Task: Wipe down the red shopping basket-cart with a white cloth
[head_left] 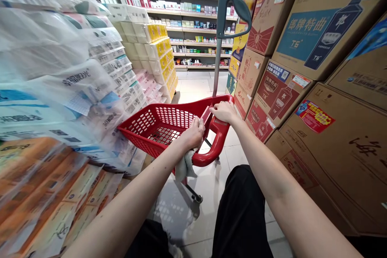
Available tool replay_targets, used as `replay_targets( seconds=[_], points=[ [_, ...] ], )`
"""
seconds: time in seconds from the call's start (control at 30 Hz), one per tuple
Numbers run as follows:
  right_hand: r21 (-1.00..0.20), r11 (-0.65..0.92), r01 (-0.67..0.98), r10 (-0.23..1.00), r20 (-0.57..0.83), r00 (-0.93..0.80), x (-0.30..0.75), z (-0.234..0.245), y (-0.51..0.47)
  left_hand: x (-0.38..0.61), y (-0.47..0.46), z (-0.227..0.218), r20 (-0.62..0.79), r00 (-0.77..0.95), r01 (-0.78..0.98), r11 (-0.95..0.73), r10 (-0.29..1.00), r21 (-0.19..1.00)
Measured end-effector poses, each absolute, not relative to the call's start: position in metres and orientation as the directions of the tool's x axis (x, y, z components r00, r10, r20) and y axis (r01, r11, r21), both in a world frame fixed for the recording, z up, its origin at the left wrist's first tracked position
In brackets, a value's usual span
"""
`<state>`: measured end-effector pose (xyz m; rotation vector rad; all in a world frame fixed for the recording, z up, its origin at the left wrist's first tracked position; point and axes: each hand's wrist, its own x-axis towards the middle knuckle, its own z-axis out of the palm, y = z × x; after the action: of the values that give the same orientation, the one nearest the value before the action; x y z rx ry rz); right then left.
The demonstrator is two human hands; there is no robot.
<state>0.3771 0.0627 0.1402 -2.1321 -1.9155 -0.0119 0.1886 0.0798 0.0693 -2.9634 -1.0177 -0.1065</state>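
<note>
Tissue packs (75, 88) crowd my left arm; cardboard boxes (302, 88) wall off the right. Between them the red basket (145, 123) blocks the aisle, my left hand (195, 131) with its cloth (185, 165) and my right hand (223, 111) on its near rim, its grey handle pole (216, 68) upright just beyond. Room lies over the basket's open top and along the tiled floor (193, 86) beyond.

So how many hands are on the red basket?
2. The left hand holds a white cloth against the red basket near its handle; the right hand grips the rim beside it.
</note>
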Motion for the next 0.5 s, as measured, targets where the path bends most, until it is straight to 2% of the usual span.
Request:
replay_targets(
  seconds=[0.1, 0.17, 0.23, 0.3, 0.37, 0.43, 0.5],
  points=[
    [-0.205, -0.080, 0.976, 0.974, 0.191, 0.120, 0.380, 0.139, 0.067, 0.195, 0.089, 0.068, 0.072, 0.838, 0.545, -0.837, 0.542, -0.046],
    [-0.210, -0.079, 0.974, 0.972, 0.199, 0.122, 0.382, 0.138, 0.070, 0.193, 0.093, 0.071, 0.062, 0.852, 0.522, -0.853, 0.521, -0.006],
    [-0.218, -0.076, 0.973, 0.971, 0.204, 0.122, 0.384, 0.139, 0.073, 0.187, 0.094, 0.076, 0.035, 0.838, 0.543, -0.838, 0.545, 0.052],
    [-0.227, -0.074, 0.971, 0.974, 0.193, 0.119, 0.385, 0.140, 0.075, 0.181, 0.091, 0.082, 0.012, 0.799, 0.599, -0.798, 0.601, 0.063],
    [-0.231, -0.072, 0.970, 0.977, 0.178, 0.115, 0.384, 0.141, 0.077, 0.176, 0.087, 0.086, -0.032, 0.761, 0.648, -0.761, 0.648, 0.007],
    [-0.229, -0.070, 0.971, 0.978, 0.174, 0.112, 0.383, 0.141, 0.078, 0.175, 0.085, 0.087, -0.076, 0.777, 0.621, -0.780, 0.625, -0.071],
    [-0.225, -0.067, 0.972, 0.978, 0.179, 0.108, 0.382, 0.141, 0.079, 0.178, 0.085, 0.085, -0.054, 0.815, 0.568, -0.813, 0.577, -0.129]
  ],
)
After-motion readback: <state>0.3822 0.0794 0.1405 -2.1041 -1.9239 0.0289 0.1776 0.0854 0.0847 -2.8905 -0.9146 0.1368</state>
